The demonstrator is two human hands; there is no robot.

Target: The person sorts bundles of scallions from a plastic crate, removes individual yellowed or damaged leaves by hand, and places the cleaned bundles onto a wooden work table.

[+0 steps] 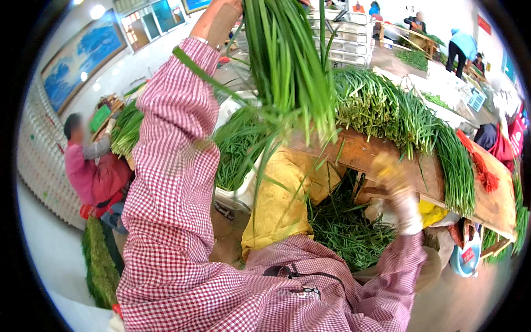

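My left hand (pixel 225 15) is raised at the top edge, closed on a large bunch of green chives (pixel 287 61). The stalks hang down from it and fan out, and some loose blades look blurred by motion. Part of that hand is cut off by the frame, so not all its fingers show. On the right, my right hand (pixel 391 172) wears a yellowish glove and is smeared by motion beside the wooden bench (pixel 368 145). Whether its fingers hold anything is not visible. More chives (pixel 381 105) lie in a row along the bench, cut ends toward me.
A white crate (pixel 239 195) of loose greens stands left of my yellow apron (pixel 279 205). Loose blades (pixel 351 232) pile up below the bench. A red tie bundle (pixel 485 178) lies at its right end. A co-worker (pixel 99 166) sits at left. White crates (pixel 351 36) are stacked behind.
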